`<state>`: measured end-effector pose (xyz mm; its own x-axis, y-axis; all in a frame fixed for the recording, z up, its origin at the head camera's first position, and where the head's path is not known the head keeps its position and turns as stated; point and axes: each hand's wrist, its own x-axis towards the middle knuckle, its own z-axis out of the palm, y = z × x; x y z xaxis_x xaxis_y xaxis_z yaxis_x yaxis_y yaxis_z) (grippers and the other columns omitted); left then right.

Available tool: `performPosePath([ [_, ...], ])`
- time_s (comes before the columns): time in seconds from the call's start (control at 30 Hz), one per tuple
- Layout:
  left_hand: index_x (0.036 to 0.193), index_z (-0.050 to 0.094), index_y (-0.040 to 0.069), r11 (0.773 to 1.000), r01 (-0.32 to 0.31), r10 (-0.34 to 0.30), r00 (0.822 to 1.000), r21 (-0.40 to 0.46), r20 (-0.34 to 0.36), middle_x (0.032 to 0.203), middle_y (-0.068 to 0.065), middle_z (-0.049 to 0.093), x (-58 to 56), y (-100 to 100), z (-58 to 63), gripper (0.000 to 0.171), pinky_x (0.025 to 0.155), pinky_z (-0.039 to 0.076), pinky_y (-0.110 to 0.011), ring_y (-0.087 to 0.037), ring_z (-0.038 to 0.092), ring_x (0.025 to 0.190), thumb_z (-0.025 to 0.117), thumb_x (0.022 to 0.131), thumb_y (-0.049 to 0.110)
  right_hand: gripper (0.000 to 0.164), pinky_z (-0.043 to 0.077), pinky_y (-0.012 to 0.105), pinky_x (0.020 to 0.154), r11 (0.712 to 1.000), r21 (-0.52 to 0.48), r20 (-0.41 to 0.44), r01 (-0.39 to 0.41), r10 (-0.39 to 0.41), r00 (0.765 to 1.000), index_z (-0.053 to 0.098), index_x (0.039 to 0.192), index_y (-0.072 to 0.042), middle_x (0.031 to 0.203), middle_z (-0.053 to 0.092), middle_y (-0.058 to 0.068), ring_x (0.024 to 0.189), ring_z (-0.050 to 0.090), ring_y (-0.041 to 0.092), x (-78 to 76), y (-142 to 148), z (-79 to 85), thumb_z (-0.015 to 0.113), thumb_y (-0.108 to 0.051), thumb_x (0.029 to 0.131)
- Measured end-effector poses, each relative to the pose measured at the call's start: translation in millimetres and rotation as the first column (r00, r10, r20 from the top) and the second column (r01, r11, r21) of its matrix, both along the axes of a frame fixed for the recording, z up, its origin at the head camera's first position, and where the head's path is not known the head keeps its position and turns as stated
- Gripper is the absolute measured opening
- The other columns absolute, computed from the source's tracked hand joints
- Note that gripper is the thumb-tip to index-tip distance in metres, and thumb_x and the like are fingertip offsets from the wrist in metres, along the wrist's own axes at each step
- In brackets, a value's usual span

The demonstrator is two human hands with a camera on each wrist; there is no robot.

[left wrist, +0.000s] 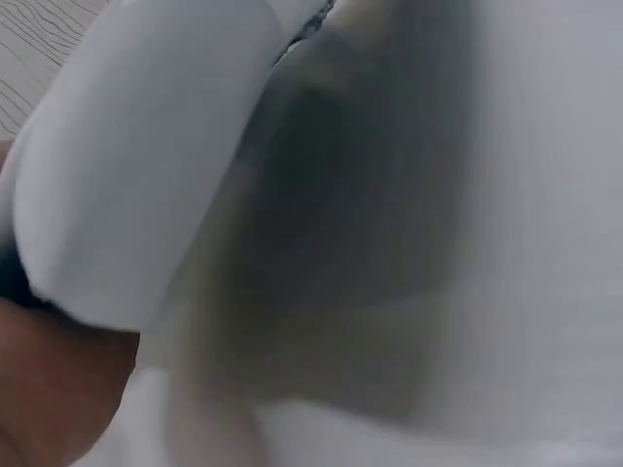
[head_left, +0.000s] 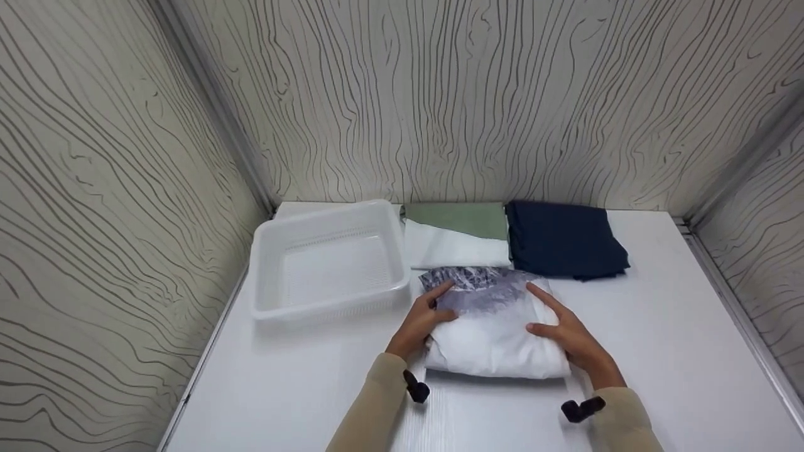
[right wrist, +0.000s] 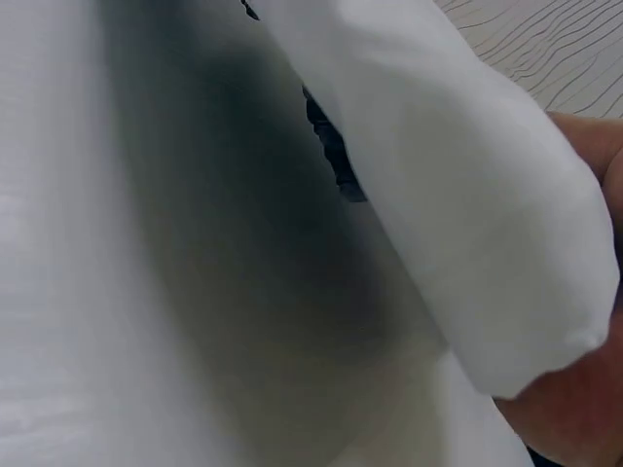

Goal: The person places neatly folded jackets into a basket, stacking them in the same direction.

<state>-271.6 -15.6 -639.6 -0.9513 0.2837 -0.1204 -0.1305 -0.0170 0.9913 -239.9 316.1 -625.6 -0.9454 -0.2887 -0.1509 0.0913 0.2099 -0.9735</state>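
Observation:
A folded white garment with a purple-grey print (head_left: 490, 333) is held between both hands, raised over the table with its shadow below. The left hand (head_left: 419, 320) grips its left side, thumb and a finger lying over the top. On the opposite side the right hand (head_left: 575, 336) grips it the same way. In the left wrist view the white cloth (left wrist: 146, 156) bulges beside the hand (left wrist: 58, 379). The right wrist view has the cloth's folded edge (right wrist: 477, 204) in front of the hand (right wrist: 574, 409); most fingers are hidden behind the fabric.
A white plastic basket (head_left: 330, 307) stands at the back left of the white table (head_left: 301, 389). Next to it lies a folded green and white garment (head_left: 458, 216), then a folded navy garment (head_left: 559, 238) at the back right. Wood-patterned walls (head_left: 440, 100) enclose the table.

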Motion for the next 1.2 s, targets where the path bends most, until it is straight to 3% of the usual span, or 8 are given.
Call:
performPosePath([
  [0.17,0.157,0.056,0.024,1.0,0.004,-0.004,1.0,0.012,-0.011,0.172,-0.007,0.038,-5.2,-2,14.3,0.075,0.132,0.024,-0.051,-0.035,0.021,0.165,0.078,0.086,0.009,0.093,0.037,0.006,0.104,1.0,-0.013,-0.007,0.022,-0.022,1.0,0.026,0.171,-0.024,0.18,0.01,0.006,0.16,0.021,0.021,-4.8,-1,14.6,0.079,-0.012,0.096],
  [0.33,0.157,0.056,0.028,1.0,-0.001,0.001,1.0,0.012,-0.029,0.174,-0.009,0.034,-9.2,-5,30.1,0.077,0.131,0.026,-0.053,-0.035,0.02,0.165,0.079,0.086,0.011,0.092,0.049,0.016,0.102,0.998,-0.068,-0.017,0.009,-0.01,1.0,0.024,0.172,-0.023,0.18,0.009,0.009,0.136,0.046,-0.004,-9.5,-4,30.1,0.076,-0.009,0.097],
  [0.43,0.158,0.054,0.03,1.0,0.005,-0.004,0.998,0.006,-0.056,0.173,-0.006,0.035,-11.4,-8,39.9,0.079,0.13,0.027,-0.053,-0.033,0.022,0.164,0.08,0.086,0.011,0.092,0.05,0.016,0.103,0.997,-0.078,-0.042,-0.008,0.004,0.999,0.023,0.172,-0.023,0.18,0.007,0.011,0.133,0.047,-0.009,-13.5,-5,39.1,0.075,-0.008,0.098],
  [0.6,0.16,0.051,0.03,0.998,0.041,-0.038,0.996,0.042,-0.087,0.172,0.0,0.038,-16.2,-14,52.7,0.084,0.13,0.029,-0.05,-0.029,0.024,0.164,0.08,0.084,0.008,0.091,0.048,0.014,0.104,0.997,-0.067,-0.074,-0.022,0.017,0.997,0.024,0.172,-0.023,0.18,0.006,0.011,0.142,0.038,-0.001,-22.6,-7,53.4,0.075,-0.008,0.098],
  [0.8,0.162,0.048,0.027,0.996,0.06,-0.053,0.992,0.065,-0.112,0.173,-0.001,0.037,-25.7,-21,64.9,0.086,0.13,0.03,-0.049,-0.029,0.024,0.164,0.079,0.085,0.004,0.091,0.05,0.017,0.103,0.996,-0.088,-0.085,-0.027,0.019,0.996,0.025,0.172,-0.023,0.18,0.008,0.01,0.144,0.039,0.01,-33.0,-15,69.8,0.075,-0.007,0.098],
  [1.0,0.161,0.05,0.027,0.997,0.039,-0.029,0.988,0.061,-0.15,0.172,-0.002,0.038,-32.0,-27,73.4,0.081,0.128,0.032,-0.051,-0.029,0.028,0.162,0.077,0.088,0.004,0.093,0.049,0.014,0.1,0.998,-0.062,-0.073,0.004,-0.009,0.997,0.025,0.171,-0.024,0.18,0.007,0.01,0.156,0.026,0.034,-39.7,-24,79.9,0.078,-0.011,0.096],
  [1.1,0.158,0.055,0.027,0.998,0.022,-0.014,0.989,0.054,-0.145,0.171,0.0,0.04,-33.6,-31,77.7,0.074,0.128,0.033,-0.05,-0.028,0.028,0.162,0.078,0.09,0.007,0.093,0.047,0.012,0.099,0.998,-0.058,-0.07,0.011,-0.015,0.997,0.026,0.171,-0.025,0.181,0.007,0.01,0.157,0.023,0.035,-43.5,-28,83.5,0.079,-0.012,0.096],
  [1.2,0.156,0.056,0.028,0.998,0.015,-0.008,0.993,0.053,-0.119,0.171,-0.001,0.04,-36.0,-36,80.8,0.068,0.128,0.034,-0.052,-0.03,0.026,0.164,0.077,0.094,0.011,0.093,0.051,0.016,0.1,0.997,-0.078,-0.066,0.003,-0.008,0.998,0.027,0.171,-0.026,0.18,0.009,0.009,0.153,0.033,0.031,-49.0,-33,85.7,0.079,-0.011,0.096],
])
